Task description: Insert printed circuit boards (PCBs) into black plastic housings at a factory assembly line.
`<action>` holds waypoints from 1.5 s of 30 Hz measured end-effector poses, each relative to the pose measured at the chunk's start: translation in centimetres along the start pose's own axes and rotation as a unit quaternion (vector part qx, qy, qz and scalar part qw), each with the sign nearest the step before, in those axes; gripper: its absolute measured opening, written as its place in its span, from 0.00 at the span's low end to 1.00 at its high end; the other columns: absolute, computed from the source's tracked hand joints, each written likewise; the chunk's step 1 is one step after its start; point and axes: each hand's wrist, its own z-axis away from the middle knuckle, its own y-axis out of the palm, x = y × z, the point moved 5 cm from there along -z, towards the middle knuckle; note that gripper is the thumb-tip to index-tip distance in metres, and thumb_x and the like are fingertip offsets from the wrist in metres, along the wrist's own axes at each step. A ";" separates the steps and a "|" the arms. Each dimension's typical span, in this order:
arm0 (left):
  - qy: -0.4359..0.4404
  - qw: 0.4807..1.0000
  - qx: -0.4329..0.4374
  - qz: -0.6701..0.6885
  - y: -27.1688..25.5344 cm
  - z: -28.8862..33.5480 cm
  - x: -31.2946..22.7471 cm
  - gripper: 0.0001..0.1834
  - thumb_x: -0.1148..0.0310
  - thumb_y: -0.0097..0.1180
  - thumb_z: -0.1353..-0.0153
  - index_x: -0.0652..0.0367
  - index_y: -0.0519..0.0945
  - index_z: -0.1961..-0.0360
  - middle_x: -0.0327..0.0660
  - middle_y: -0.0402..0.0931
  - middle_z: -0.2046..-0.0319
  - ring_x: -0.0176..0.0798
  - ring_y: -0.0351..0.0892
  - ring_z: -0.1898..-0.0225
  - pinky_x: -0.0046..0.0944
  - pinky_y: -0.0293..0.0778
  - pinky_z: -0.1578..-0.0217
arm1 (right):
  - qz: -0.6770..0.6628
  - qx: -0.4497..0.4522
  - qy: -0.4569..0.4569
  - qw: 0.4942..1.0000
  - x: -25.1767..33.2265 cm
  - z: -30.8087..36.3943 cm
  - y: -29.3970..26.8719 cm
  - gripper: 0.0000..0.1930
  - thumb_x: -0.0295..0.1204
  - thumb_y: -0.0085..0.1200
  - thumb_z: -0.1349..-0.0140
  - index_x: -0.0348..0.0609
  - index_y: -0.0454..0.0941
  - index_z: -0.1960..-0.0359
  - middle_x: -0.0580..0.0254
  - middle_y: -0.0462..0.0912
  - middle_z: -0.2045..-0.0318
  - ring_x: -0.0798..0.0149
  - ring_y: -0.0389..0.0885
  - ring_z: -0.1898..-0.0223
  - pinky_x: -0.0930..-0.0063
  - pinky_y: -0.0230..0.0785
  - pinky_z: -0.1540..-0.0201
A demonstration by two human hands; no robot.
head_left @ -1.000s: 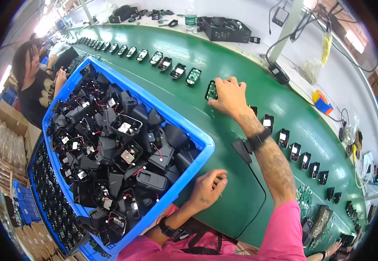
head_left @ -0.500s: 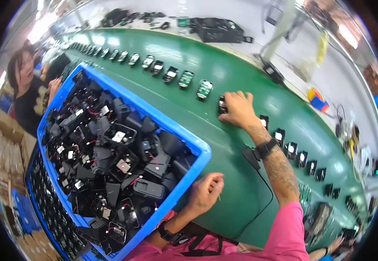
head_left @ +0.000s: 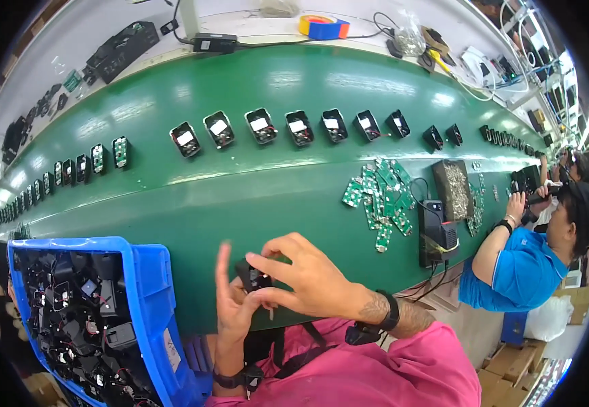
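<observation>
Above the table's near edge, my two hands meet around a small black plastic housing [head_left: 258, 278]. My right hand [head_left: 308, 277] pinches it from the right, thumb below and fingertips on its upper edge. From the left, my left hand [head_left: 231, 308] steadies the same housing, its index finger pointing up and away from it. My fingers cover part of the housing, so its inside shows only partly. Beyond my hands stands a row of open black housings [head_left: 260, 127] with white labels inside. Farther left, several housings hold green circuit boards [head_left: 120, 153].
A blue crate [head_left: 149, 281] heaped with black housings stands at my left. Loose green circuit boards [head_left: 382, 197] lie right of my hands, beside a speckled block [head_left: 454, 190] and a black corded device [head_left: 433, 234]. A co-worker in blue [head_left: 525, 268] sits at the right.
The view has swung right. My right hand has come back from the row to in front of me, now on a black housing. My left hand has risen from beside the crate to meet it.
</observation>
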 end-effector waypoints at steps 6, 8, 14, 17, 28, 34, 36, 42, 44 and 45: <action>-0.073 0.996 0.056 0.013 1.4 0.8 2.1 0.36 0.71 0.65 0.42 0.61 0.60 0.36 0.53 0.80 0.61 0.40 0.83 0.73 0.34 0.80 0.72 | -0.008 -0.102 0.005 0.995 -2.1 3.7 -2.2 0.13 0.27 0.67 0.49 0.41 0.84 0.60 0.58 0.76 0.63 0.58 0.77 0.67 0.66 0.72 0.66; -0.072 0.997 0.020 0.005 0.3 1.0 1.9 0.36 0.71 0.65 0.42 0.61 0.60 0.36 0.54 0.80 0.61 0.39 0.82 0.74 0.34 0.80 0.73 | 0.117 -0.153 0.040 0.980 -3.5 4.0 -4.2 0.15 0.26 0.66 0.49 0.41 0.82 0.57 0.56 0.75 0.62 0.56 0.76 0.63 0.63 0.71 0.61; -0.087 0.996 -0.026 -0.013 0.8 0.6 1.7 0.49 0.51 0.75 0.53 0.60 0.62 0.35 0.55 0.81 0.63 0.39 0.83 0.75 0.32 0.80 0.77 | 0.350 -0.112 0.184 0.912 -11.3 5.2 -8.5 0.16 0.27 0.64 0.45 0.36 0.79 0.54 0.53 0.75 0.61 0.52 0.74 0.60 0.60 0.69 0.57; -0.077 0.995 -0.057 -0.003 1.4 0.6 1.4 0.51 0.50 0.74 0.53 0.61 0.60 0.34 0.55 0.80 0.60 0.40 0.84 0.74 0.33 0.82 0.74 | 0.366 -0.143 0.133 0.910 -12.0 5.1 -8.0 0.16 0.28 0.63 0.43 0.35 0.79 0.54 0.54 0.75 0.66 0.51 0.74 0.63 0.60 0.70 0.60; -0.215 0.965 0.049 0.144 4.7 -0.4 1.6 0.29 0.60 0.57 0.33 0.61 0.62 0.38 0.48 0.80 0.65 0.41 0.85 0.71 0.32 0.82 0.72 | -0.315 -0.231 0.256 0.884 -5.9 5.9 -3.2 0.10 0.20 0.54 0.35 0.28 0.75 0.55 0.50 0.86 0.64 0.66 0.85 0.66 0.76 0.77 0.61; -0.220 0.961 0.036 0.162 4.4 -0.5 2.1 0.28 0.58 0.55 0.32 0.62 0.61 0.38 0.48 0.80 0.66 0.42 0.86 0.71 0.31 0.83 0.72 | -0.288 -0.170 0.232 0.913 -5.5 5.7 -2.0 0.10 0.19 0.56 0.37 0.29 0.75 0.55 0.52 0.86 0.64 0.66 0.85 0.65 0.77 0.77 0.61; -0.212 0.960 0.028 0.182 4.2 -0.6 2.2 0.29 0.56 0.55 0.32 0.62 0.62 0.38 0.49 0.80 0.66 0.42 0.86 0.71 0.31 0.83 0.72 | -0.265 -0.168 0.230 0.921 -5.4 5.8 -1.9 0.10 0.19 0.56 0.37 0.29 0.75 0.55 0.52 0.86 0.64 0.67 0.85 0.65 0.77 0.77 0.61; -0.219 0.956 0.024 0.191 3.7 -0.8 2.4 0.32 0.52 0.55 0.33 0.60 0.60 0.37 0.50 0.80 0.66 0.42 0.86 0.72 0.31 0.83 0.72 | -0.173 -0.159 0.213 0.948 -5.1 5.8 -1.9 0.07 0.17 0.57 0.39 0.30 0.79 0.59 0.53 0.86 0.65 0.66 0.85 0.64 0.75 0.76 0.60; -0.220 0.955 0.026 0.199 3.7 -0.7 2.5 0.31 0.55 0.55 0.32 0.60 0.60 0.37 0.51 0.80 0.64 0.42 0.86 0.71 0.32 0.83 0.71 | -0.149 -0.168 0.154 0.962 -4.5 5.0 -2.1 0.08 0.16 0.59 0.42 0.33 0.80 0.60 0.53 0.85 0.63 0.64 0.84 0.63 0.74 0.75 0.61; -0.221 0.953 0.029 0.207 3.7 -0.7 2.5 0.30 0.57 0.54 0.31 0.60 0.59 0.36 0.51 0.79 0.62 0.42 0.86 0.70 0.32 0.83 0.70 | -0.123 -0.176 0.095 0.972 -3.9 4.6 -2.2 0.10 0.14 0.60 0.46 0.36 0.82 0.61 0.52 0.85 0.62 0.63 0.83 0.62 0.72 0.75 0.61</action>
